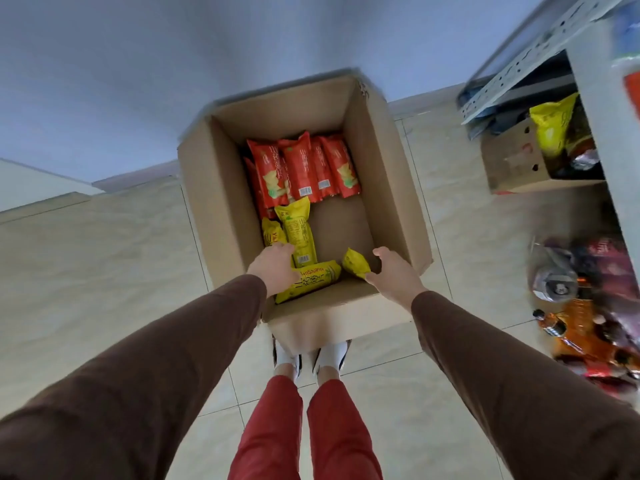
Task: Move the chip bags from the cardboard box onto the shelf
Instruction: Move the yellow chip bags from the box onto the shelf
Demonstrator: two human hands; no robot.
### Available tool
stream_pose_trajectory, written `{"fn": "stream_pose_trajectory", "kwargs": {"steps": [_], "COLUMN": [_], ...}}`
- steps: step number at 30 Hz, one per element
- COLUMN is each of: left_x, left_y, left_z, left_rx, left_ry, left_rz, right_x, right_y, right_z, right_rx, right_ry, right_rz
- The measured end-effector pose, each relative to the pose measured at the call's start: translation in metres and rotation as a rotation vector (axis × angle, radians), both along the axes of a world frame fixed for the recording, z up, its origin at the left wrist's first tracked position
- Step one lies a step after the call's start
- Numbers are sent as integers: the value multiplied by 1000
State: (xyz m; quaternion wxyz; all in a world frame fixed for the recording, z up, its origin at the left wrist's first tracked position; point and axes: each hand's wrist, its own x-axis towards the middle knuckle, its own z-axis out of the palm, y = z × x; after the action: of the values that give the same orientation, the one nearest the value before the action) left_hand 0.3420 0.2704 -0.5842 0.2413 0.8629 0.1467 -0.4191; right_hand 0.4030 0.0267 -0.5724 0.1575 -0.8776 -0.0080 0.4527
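An open cardboard box (221,202) stands on the floor in front of my feet. Several red chip bags (301,169) stand in a row at its far end. Yellow chip bags lie nearer me: one upright (298,230), one lying flat (311,280). My left hand (273,268) reaches into the box and grips the yellow bags at the near left. My right hand (391,271) holds a small yellow bag (356,263) at the near right, thumb and fingers curled round its end. The metal shelf (540,53) rises at the right.
A smaller cardboard box (516,164) with a yellow bag and other packets sits under the shelf. Mixed snack packs and bottles (588,306) lie in a pile on the floor at the right. Tiled floor (104,265) spreads to the left of the box.
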Motion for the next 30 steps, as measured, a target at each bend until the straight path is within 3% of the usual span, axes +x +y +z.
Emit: {"fn": "stream_pose_trajectory", "kwargs": {"steps": [10,20,26,30], "left_x": [9,-5,16,42], "left_y": [7,6,20,27], "left_z": [-138,-194,-201,-209], "left_rx": [-12,-83,-208,-298], "left_ry": [130,354,273,166], "left_rz": [-108,-210,309,769], "right_x": [-1,18,65,93], "right_y": [8,14,29,35], "right_z": [-145,-201,-202,-217], "right_rx": [-93,-103,-24,154], "right_ry": [112,48,-139,-123], "right_rz": [32,32,-193,-510]}}
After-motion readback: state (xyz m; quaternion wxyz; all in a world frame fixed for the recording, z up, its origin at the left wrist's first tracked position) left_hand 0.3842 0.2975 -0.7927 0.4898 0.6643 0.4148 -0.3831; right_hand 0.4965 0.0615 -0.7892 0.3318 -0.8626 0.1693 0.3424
